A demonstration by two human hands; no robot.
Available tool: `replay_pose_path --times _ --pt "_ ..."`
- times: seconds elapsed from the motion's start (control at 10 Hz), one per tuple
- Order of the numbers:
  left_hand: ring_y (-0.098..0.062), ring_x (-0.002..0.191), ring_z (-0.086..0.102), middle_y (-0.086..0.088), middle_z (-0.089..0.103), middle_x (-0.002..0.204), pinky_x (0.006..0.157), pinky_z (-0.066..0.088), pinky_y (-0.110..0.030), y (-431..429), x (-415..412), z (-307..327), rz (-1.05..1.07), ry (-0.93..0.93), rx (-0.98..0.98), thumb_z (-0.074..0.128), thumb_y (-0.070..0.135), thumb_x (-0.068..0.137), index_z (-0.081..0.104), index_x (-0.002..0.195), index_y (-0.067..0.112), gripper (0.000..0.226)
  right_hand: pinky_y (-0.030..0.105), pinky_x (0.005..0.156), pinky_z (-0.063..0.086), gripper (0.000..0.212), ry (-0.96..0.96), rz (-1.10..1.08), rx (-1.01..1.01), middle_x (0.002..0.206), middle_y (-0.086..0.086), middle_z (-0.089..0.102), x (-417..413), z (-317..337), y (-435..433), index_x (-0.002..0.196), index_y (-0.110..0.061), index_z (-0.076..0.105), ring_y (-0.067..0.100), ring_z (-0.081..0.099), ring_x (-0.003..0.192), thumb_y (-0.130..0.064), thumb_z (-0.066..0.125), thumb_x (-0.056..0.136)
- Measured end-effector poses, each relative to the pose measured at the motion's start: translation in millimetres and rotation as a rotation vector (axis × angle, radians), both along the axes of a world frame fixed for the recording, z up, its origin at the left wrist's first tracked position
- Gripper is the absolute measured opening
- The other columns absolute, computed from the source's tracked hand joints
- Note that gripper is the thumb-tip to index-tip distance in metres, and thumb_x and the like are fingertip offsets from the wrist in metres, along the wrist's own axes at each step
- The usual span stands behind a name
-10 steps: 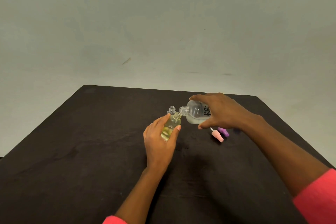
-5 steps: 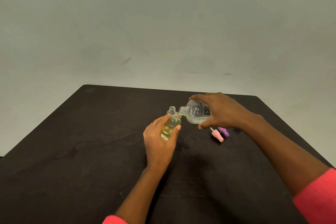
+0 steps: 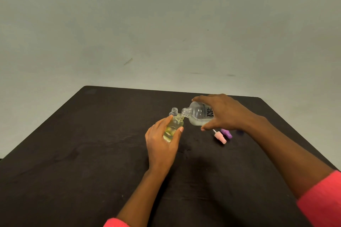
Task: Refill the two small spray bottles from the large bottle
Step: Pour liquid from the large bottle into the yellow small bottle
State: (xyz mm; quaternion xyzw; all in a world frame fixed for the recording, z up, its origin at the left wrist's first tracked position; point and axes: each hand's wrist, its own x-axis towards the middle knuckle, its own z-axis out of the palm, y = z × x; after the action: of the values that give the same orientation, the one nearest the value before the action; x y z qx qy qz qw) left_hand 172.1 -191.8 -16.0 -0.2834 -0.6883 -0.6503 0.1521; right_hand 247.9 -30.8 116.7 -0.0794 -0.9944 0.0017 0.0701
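Right grip [image 3: 223, 112] clasps the large bottle [image 3: 198, 115], tipped mouth-to-mouth over the small bottle [image 3: 173, 128] my left grip [image 3: 162, 140] holds just beside it. Both necks are narrow; I judge a wobble or overfilling would spill onto the desk [image 3: 92, 134].

The large clear bottle with black lettering [image 3: 198, 114] looks like glossy see-through plastic, same with the small clear bottle of yellowish liquid [image 3: 173, 125] and the second small clear bottle [image 3: 174, 111]. The pink spray top [image 3: 220, 137] and purple spray top [image 3: 227, 133]: smooth plastic. The dark tabletop [image 3: 92, 143] is matt, kinda cloth-like.
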Motion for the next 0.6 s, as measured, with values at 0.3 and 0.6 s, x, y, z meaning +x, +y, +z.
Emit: replay_pose_path --times 0.3,0.6 --pt "-0.009 0.102 0.063 0.008 0.067 0.110 0.090 0.051 -0.049 -0.1 -0.4 0.2 -0.002 -0.006 -0.005 0.063 0.047 0.079 0.065 0.117 0.021 0.046 0.036 0.083 0.049 0.084 0.002 0.004 -0.007 0.121 -0.007 0.057 -1.6 0.1 -1.0 0.135 -0.036 0.037 0.014 0.053 0.104 -0.047 0.078 0.063" --pt "-0.010 0.102 0.063 0.008 0.067 0.109 0.089 0.051 -0.050 -1.1 0.3 0.9 0.004 0.003 0.011 0.063 0.046 0.079 0.065 0.116 0.021 0.045 0.037 0.082 0.050 0.083 0.001 0.004 -0.007 0.122 -0.008 0.057 -1.5 1.6 -2.3 0.135 -0.036 0.038 0.014 0.052 0.104 -0.046 0.078 0.063"
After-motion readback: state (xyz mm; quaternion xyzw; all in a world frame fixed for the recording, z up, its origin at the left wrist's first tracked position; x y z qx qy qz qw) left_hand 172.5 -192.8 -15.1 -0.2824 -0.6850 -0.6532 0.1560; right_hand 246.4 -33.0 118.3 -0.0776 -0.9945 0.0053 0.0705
